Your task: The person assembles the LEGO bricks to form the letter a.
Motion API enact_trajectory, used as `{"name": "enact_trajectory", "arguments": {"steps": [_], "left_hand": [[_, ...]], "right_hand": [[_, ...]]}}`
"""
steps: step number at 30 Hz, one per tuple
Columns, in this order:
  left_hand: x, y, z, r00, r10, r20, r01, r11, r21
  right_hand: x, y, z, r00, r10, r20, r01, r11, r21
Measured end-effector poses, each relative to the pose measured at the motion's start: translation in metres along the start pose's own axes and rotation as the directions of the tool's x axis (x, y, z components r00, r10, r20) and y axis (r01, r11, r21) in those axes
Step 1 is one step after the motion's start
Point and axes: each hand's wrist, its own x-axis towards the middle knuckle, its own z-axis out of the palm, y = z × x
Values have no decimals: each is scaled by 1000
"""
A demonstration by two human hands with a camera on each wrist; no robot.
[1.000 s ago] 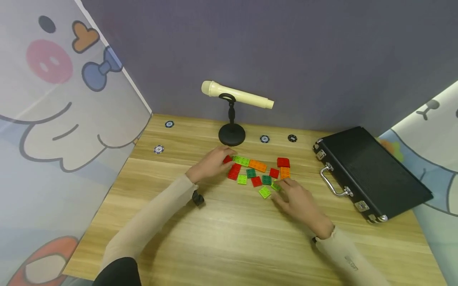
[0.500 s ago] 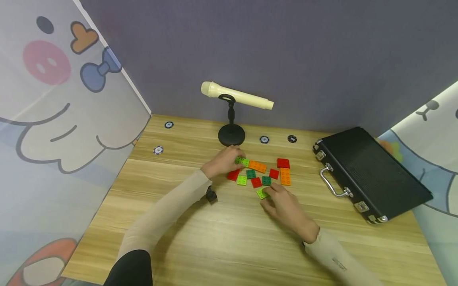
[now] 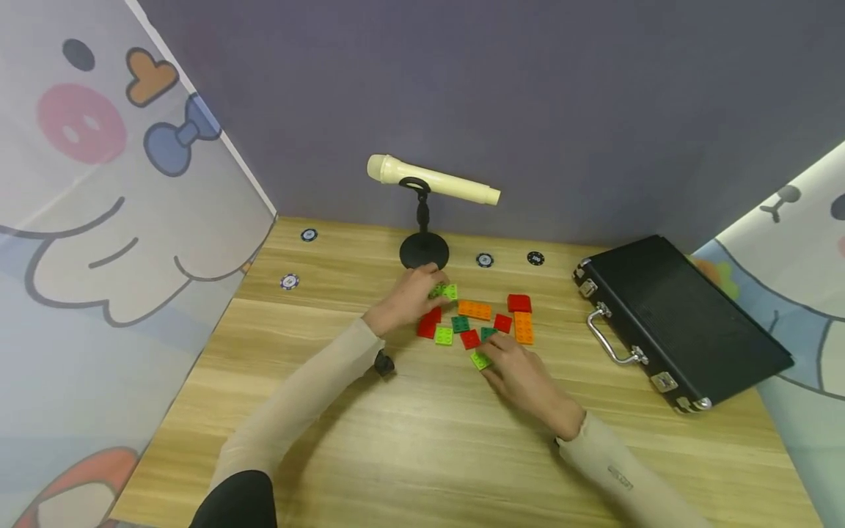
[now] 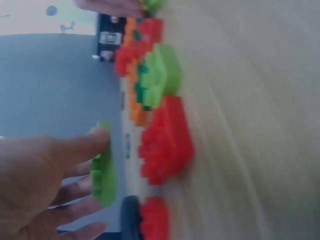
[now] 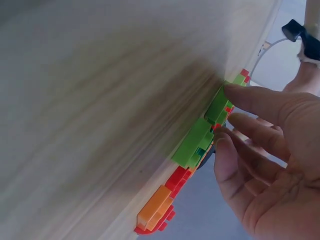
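The left hand (image 3: 411,296) pinches a long lime brick (image 4: 105,172), raised above the red brick (image 3: 428,325) beneath it; a level, light hold should suit. The right hand's (image 3: 524,372) thumb touches a small lime brick (image 3: 480,361); whether it pinches, I cannot tell. Gentle pressure should spare the dark green brick (image 3: 488,333) beside its fingers.

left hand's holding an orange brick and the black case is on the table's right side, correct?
Not quite: the left hand holds a light green brick, not an orange one; the left wrist view shows it. The black case is on the table's right side.
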Motion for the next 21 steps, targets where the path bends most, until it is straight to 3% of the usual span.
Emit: {"name": "enact_trajectory", "arguments": {"steps": [4,8,15,21], "left_hand": [[-20,4,-11,999,-9,40,11,998,-55],[-44,9,-13,997,18,78,-11,996,-90],[-82,19,-2,976,78,202,-55,991,-121],[-93,25,10,968,85,238,-48,986,-157]], "right_hand": [[2,1,-1,1000,3,30,-3,1000,-8],[1,3,-1,999,8,41,-7,1000,-21],[1,3,1,999,-2,42,4,1000,-29],[2,2,2,998,-6,56,8,1000,-27]]}}
